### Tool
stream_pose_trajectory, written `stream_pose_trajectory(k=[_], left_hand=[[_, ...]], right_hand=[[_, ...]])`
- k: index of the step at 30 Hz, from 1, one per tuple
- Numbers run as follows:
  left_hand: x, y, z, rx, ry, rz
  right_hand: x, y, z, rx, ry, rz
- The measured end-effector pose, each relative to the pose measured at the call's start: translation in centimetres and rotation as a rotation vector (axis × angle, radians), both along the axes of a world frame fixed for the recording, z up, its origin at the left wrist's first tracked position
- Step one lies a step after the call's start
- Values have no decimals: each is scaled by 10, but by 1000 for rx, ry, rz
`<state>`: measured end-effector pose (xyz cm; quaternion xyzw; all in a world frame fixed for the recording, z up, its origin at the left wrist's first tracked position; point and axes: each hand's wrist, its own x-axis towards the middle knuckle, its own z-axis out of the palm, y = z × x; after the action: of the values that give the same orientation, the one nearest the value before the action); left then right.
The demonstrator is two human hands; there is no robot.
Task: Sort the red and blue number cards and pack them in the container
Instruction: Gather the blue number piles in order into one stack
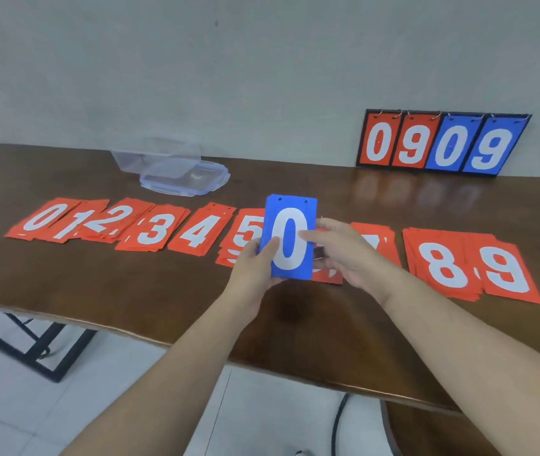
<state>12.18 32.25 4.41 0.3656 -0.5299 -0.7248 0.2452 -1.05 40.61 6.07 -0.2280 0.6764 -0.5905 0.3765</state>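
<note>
Brown wooden worktop (pixel 130 284) carries red number card piles (pixel 155 233) reading 0–9; both hands' grips, left hand (pixel 255 261) and right hand (pixel 344 250), pinch blue "0" cards (pixel 290 238), hiding the 6 pile.

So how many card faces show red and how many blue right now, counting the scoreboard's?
Red faces on the table: 10 (0 to 9; 6 and 7 partly hidden by hands)
Red on the scoreboard: 2
Blue on the scoreboard: 2
Blue in hand, the blue 0 card: 1
Total: 15

Glossy wooden table (pixel 328 324); clear plastic container (pixel 163 159).
</note>
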Motion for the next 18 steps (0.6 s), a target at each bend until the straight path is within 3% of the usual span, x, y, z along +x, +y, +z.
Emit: stream_pose_trajectory(k=[12,14,18], left_hand=[[-42,-124,11,-303,-341,165],[-44,-137,9,-330,-375,159],[-48,-155,3,-349,-410,140]], right_hand=[[-146,-166,-16,79,-68,-36],[-161,-180,-29,167,48,-56],[-171,-183,-44,522,494,-49]])
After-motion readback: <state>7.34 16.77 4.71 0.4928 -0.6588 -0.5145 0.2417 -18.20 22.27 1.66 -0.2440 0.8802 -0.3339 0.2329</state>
